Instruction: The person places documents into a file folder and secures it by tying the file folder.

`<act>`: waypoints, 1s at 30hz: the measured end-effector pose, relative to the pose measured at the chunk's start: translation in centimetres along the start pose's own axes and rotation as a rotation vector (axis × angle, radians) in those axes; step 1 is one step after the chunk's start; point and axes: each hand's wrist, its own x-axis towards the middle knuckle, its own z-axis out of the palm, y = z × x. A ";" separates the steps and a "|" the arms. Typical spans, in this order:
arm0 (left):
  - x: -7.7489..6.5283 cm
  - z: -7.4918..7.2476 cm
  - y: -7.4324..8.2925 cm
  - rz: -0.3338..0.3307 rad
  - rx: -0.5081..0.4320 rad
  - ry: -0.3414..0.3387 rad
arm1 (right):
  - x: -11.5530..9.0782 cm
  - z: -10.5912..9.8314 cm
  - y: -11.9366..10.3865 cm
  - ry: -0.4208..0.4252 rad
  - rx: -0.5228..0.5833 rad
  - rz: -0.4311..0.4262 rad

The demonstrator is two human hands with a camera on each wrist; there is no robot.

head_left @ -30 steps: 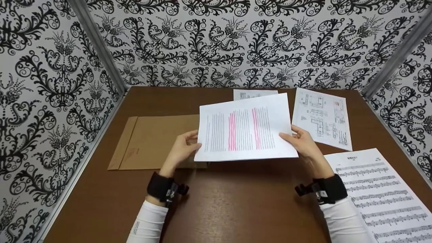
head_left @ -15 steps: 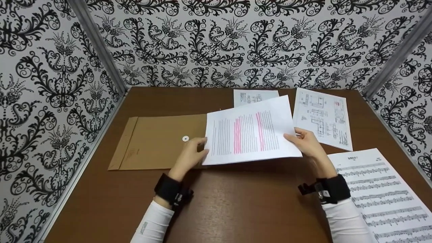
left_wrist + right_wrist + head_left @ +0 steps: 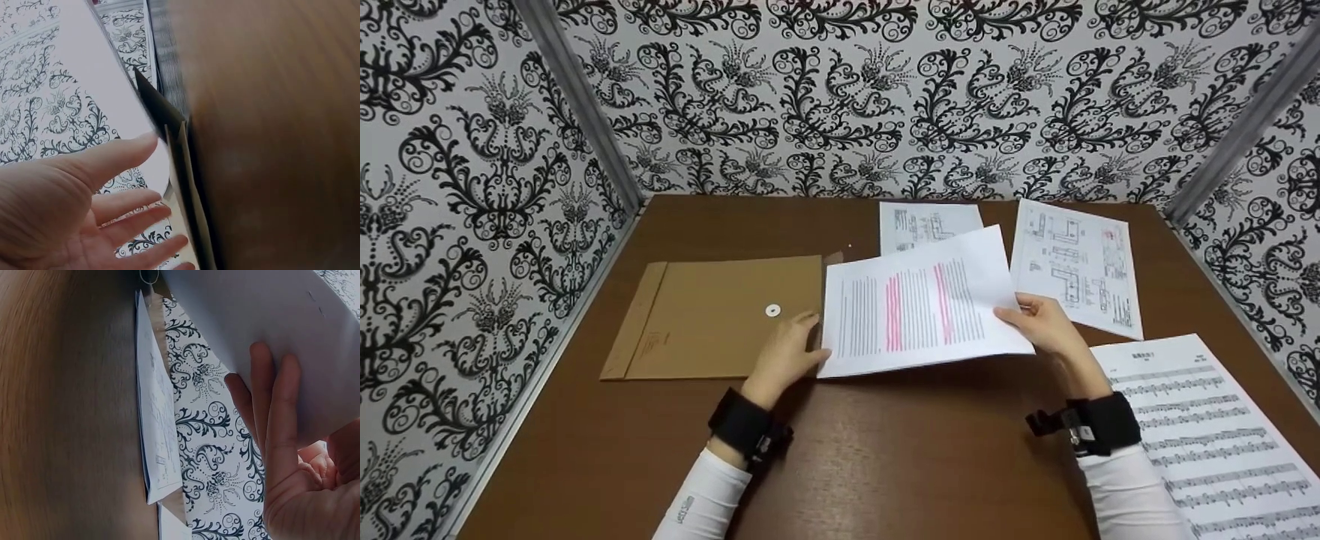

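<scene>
A stapled document (image 3: 919,307) of white sheets, with printed lines and pink highlighting, is held tilted above the table. My right hand (image 3: 1041,322) pinches its right edge, thumb on the printed face and fingers spread against the back, as the right wrist view shows. At the lower left corner, the thumb of my left hand (image 3: 789,352) touches the sheets, while its other fingers extend over the envelope's right end. That brown envelope (image 3: 712,319) with a white button lies flat to the left. In the left wrist view, its mouth (image 3: 177,132) gapes beside the fairly straight fingers.
Two technical drawings lie at the back, one sheet (image 3: 928,221) partly behind the document and another sheet (image 3: 1076,270) to its right. Sheet music (image 3: 1200,427) covers the right front of the brown table (image 3: 847,465). Patterned walls (image 3: 885,97) enclose the back and sides.
The document has come lower and slightly right, uncovering the envelope's right end and button. My left hand has moved right, its fingers leaving the document's edge for the envelope's end.
</scene>
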 end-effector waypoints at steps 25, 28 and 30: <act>-1.6 -1.4 1.2 -0.158 0.285 -0.089 | 0.1 -0.3 0.2 -0.013 -0.116 -0.036; -1.6 -1.5 1.2 -0.147 0.294 -0.095 | -0.1 -0.4 -0.1 -0.012 -0.119 -0.032; -1.6 -1.4 1.1 -0.140 0.298 -0.092 | -0.2 -0.4 -0.2 -0.010 -0.110 -0.027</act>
